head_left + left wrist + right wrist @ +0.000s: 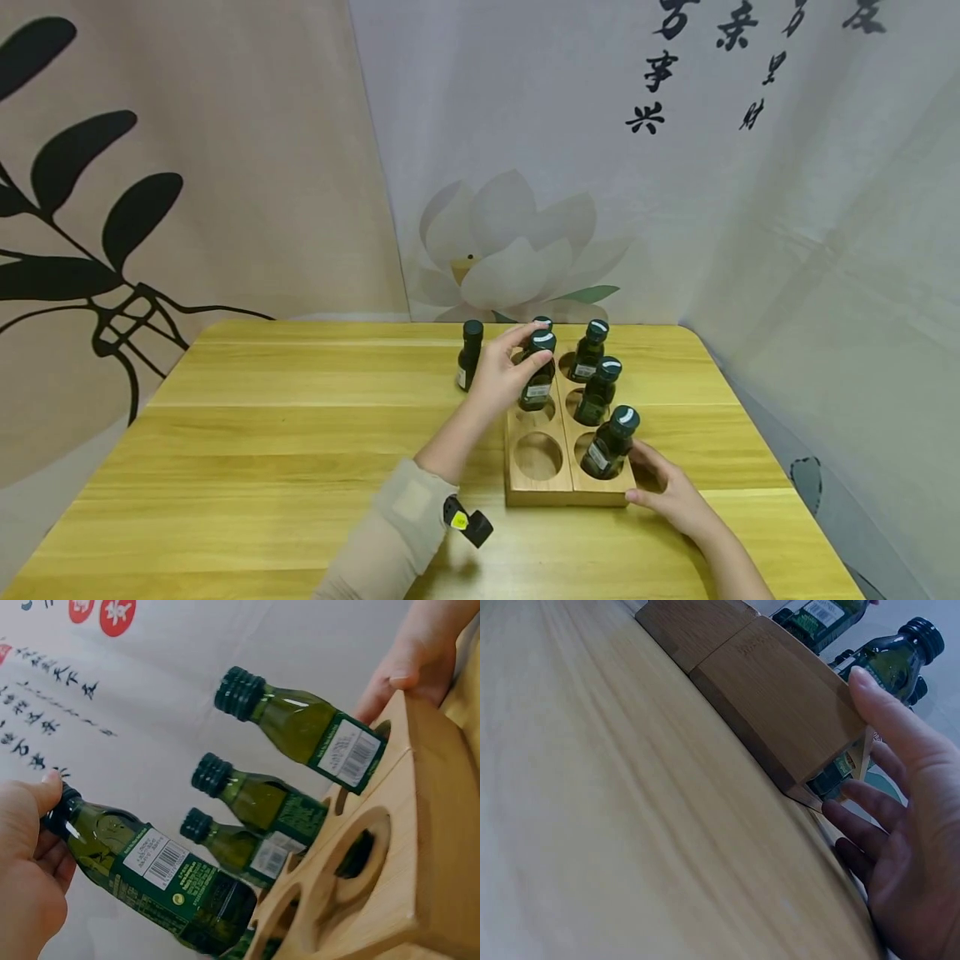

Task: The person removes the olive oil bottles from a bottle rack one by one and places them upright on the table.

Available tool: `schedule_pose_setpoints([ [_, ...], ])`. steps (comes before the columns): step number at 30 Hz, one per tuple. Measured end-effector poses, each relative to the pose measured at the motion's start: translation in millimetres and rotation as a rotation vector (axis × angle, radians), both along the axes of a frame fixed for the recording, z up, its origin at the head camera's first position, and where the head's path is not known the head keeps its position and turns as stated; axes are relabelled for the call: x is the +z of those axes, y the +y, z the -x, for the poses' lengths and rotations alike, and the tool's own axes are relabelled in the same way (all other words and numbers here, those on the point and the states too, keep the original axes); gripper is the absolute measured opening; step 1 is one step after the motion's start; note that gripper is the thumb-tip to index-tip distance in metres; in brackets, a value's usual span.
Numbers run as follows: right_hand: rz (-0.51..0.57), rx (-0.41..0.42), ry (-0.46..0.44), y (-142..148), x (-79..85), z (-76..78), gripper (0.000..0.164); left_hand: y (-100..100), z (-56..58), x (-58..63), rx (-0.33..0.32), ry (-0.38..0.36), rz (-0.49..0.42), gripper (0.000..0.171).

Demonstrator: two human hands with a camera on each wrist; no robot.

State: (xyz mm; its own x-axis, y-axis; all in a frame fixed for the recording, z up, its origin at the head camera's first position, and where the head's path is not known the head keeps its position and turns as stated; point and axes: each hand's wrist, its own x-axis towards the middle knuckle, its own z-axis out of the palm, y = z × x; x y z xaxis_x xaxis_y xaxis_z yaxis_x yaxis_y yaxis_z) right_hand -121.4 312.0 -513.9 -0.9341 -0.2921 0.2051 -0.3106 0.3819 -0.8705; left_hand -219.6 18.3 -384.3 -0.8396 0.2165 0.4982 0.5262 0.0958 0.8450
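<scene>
My left hand [501, 371] grips a small green glass bottle [165, 870] at its dark cap and neck. The bottle hangs slightly tilted over the left row of a wooden rack [540, 498] with round holes. In the right row stand a front bottle [611, 446], a middle bottle [597, 398] and a far bottle [589, 354]. Behind the held bottle shows the cap of another bottle [543, 320], mostly hidden. My right hand [671, 492] holds the rack's near right corner, thumb on the front edge, fingers along the side [780, 705].
A dark-capped bottle [469, 358] stands on the wooden table [300, 433] just left of the rack. The front left hole [538, 456] of the rack holds no bottle. A printed cloth [525, 125] hangs behind the table.
</scene>
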Motion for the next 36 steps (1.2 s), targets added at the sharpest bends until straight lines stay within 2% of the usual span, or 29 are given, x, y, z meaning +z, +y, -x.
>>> schedule_pose_setpoints([
  [3, -0.005, -0.007, -0.006, 0.1, -0.9, 0.0, 0.073, -6.4, 1.0, 4.8, -0.005, 0.027, 0.002, 0.037],
  [12, -0.018, -0.014, -0.033, -0.4, -0.9, 0.1, 0.073, -30.3, 4.9, 15.6, 0.042, 0.093, 0.019, 0.032],
  [23, -0.016, -0.009, -0.019, -0.4, 0.6, -0.3, 0.074, -67.3, 10.3, 25.7, 0.060, 0.009, 0.013, 0.034],
  [30, -0.015, -0.012, -0.027, 0.3, 0.5, -0.8, 0.074, -90.3, 12.9, 29.9, 0.071, 0.009, 0.015, 0.036],
  [36, 0.002, 0.001, -0.020, 0.2, 0.5, -0.6, 0.073, -109.3, 21.5, 30.3, 0.102, 0.004, 0.030, 0.035],
])
